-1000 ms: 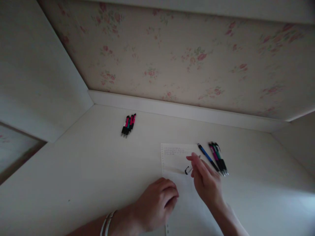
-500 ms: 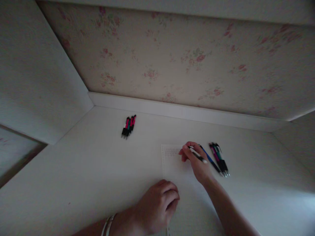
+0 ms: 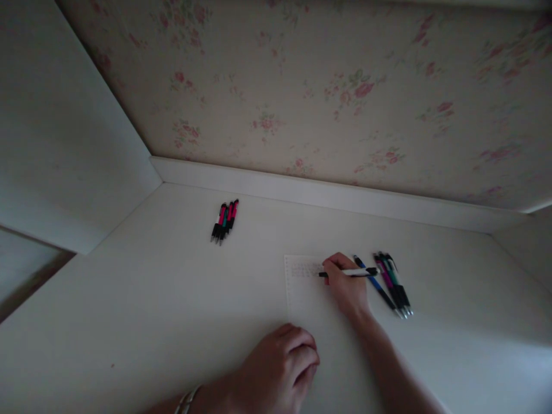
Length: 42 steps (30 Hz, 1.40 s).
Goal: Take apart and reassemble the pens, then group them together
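Observation:
A white sheet of paper (image 3: 302, 293) with rows of small writing near its top lies on the white desk. My right hand (image 3: 345, 282) is closed round a white and black pen (image 3: 356, 272), whose dark tip points left at the end of a written row. The pen lies nearly level across the hand. Lower down, my left hand (image 3: 287, 359) rests with its fingers curled together over the lower part of the sheet; whether anything is under them is hidden.
On the white desk (image 3: 172, 299), several pink, teal and black pens (image 3: 225, 221) lie at the back left. Right of my right hand lie a blue pen (image 3: 379, 290) and several purple, green and black pens (image 3: 393, 282). A floral wall (image 3: 267, 86) rises behind.
The pen in my right hand has swung from slanting down over the hand to nearly level, with its dark tip now showing at the paper. The view has shifted slightly.

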Each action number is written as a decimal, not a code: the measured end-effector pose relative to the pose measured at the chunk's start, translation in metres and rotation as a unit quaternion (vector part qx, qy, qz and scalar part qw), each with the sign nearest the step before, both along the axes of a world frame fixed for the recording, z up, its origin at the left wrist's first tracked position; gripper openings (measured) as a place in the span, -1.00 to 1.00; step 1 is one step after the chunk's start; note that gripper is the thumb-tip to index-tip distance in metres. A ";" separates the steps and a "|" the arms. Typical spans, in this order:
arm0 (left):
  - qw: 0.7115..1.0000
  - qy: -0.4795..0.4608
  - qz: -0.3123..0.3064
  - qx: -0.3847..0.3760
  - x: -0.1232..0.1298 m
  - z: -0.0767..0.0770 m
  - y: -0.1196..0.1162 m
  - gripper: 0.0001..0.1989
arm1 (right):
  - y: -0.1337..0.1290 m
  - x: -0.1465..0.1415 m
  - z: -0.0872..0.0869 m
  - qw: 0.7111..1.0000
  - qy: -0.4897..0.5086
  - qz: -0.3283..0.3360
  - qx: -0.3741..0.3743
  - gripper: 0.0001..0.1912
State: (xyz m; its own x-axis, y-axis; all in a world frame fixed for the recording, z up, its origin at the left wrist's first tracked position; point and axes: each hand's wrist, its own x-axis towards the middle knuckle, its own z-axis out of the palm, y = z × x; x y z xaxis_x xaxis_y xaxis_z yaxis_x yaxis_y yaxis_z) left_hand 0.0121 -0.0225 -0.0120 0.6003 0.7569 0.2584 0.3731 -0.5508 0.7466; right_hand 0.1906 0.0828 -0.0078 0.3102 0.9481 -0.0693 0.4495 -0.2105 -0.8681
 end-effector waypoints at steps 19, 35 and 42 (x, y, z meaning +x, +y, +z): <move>1.000 0.002 -0.002 0.009 0.000 0.000 0.000 -0.92 | -0.001 -0.005 0.003 0.999 -0.045 0.002 0.010 -0.81; 1.000 0.005 -0.007 0.007 0.000 0.000 -0.001 -0.88 | -0.003 -0.003 0.000 0.999 -0.009 -0.019 0.026 -0.80; 1.000 0.008 -0.003 0.000 0.000 0.001 -0.001 -0.90 | -0.004 0.003 -0.004 0.989 0.107 -0.072 0.070 -0.78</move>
State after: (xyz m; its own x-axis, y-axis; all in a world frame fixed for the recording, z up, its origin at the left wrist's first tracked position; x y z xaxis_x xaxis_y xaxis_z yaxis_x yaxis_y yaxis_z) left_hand 0.0125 -0.0234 -0.0115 0.6087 0.7536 0.2481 0.3825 -0.5528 0.7404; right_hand 0.1940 0.0791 -0.0116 0.4344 0.9005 -0.0190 0.2275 -0.1300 -0.9651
